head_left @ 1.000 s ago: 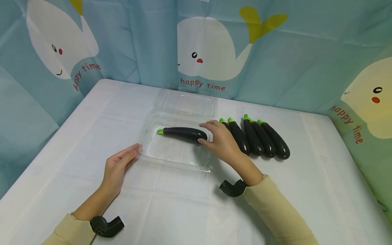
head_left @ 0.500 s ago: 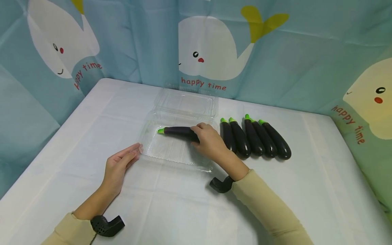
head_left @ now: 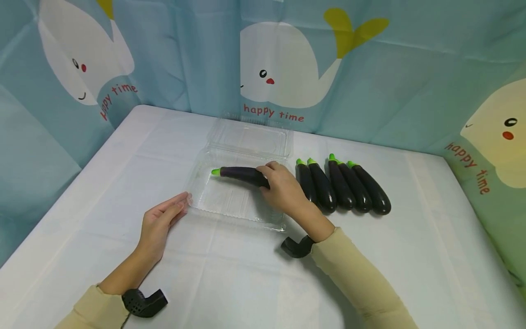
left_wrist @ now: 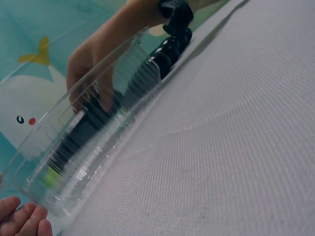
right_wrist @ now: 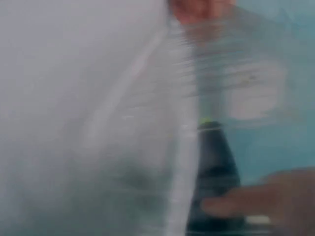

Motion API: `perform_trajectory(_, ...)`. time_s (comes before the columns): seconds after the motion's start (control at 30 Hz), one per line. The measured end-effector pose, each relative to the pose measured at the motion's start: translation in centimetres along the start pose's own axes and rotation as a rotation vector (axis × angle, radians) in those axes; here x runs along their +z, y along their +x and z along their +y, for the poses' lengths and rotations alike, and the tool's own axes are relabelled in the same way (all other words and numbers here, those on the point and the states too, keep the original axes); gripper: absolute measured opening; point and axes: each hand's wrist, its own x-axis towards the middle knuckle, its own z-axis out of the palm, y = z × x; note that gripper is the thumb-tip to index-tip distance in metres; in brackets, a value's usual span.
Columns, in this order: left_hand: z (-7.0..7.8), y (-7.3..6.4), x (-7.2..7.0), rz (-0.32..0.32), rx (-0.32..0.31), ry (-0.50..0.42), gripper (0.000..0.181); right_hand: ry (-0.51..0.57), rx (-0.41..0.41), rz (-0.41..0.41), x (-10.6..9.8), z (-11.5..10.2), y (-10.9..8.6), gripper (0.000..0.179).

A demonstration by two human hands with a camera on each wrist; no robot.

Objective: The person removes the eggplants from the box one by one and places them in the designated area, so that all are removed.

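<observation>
My right hand [head_left: 281,187] grips a dark purple eggplant [head_left: 240,174] by its thick end, thumb and fingers around it. Its green stem end points left, and it lies over the base of a clear plastic clamshell container [head_left: 230,212]. In the left wrist view the same eggplant [left_wrist: 78,135] shows through the container's wall, at a slant. My left hand [head_left: 158,224] touches the container's near left corner with extended fingers. The right wrist view is blurred, showing the eggplant [right_wrist: 211,162] and part of the right hand [right_wrist: 266,201].
The container's lid [head_left: 250,138] lies folded back toward the curtain [head_left: 197,55]. To the right of the container, several more eggplants [head_left: 341,187] lie side by side, stems away from me. A white cloth [head_left: 230,274] covers the table.
My right hand has closed around the eggplant's thick end and shifted it slightly toward the back of the container. The left hand has stayed at the corner.
</observation>
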Motion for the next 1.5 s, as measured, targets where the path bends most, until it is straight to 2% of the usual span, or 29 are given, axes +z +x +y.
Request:
perform_trajectory(0.13, 0.1, 0.0, 0.0, -0.002, 0.004, 0.007, 0.037, 0.079, 0.006, 0.075, -1.3, 0.0, -0.5, 0.043)
perform_trajectory(0.27, 0.2, -0.1, 0.0, -0.002, 0.007, 0.01, 0.037, 0.122, 0.003, 0.092, -2.4, 0.1, -0.8, 0.044)
perform_trajectory(0.43, 0.2, -0.1, 0.0, -0.008, 0.009, 0.005, 0.038, 0.153, 0.064, 0.13, -4.0, 0.7, -1.5, 0.045)
perform_trajectory(0.83, 0.0, -0.1, 0.1, -0.011, 0.015, -0.004, 0.038, 0.127, 0.198, 0.197, -6.9, 3.5, -3.6, 0.046)
perform_trajectory(0.97, 0.0, -0.2, 0.1, -0.01, 0.016, 0.0, 0.039, 0.107, 0.217, 0.207, -7.6, 4.2, -4.2, 0.045)
perform_trajectory(1.17, -0.3, -0.1, -0.1, -0.016, 0.014, 0.014, 0.043, 0.074, 0.254, 0.272, -8.8, 5.5, -5.0, 0.044)
perform_trajectory(1.5, -0.4, 0.0, -0.2, -0.014, -0.004, 0.004, 0.045, 0.044, 0.327, 0.307, -10.4, 7.7, -6.8, 0.044)
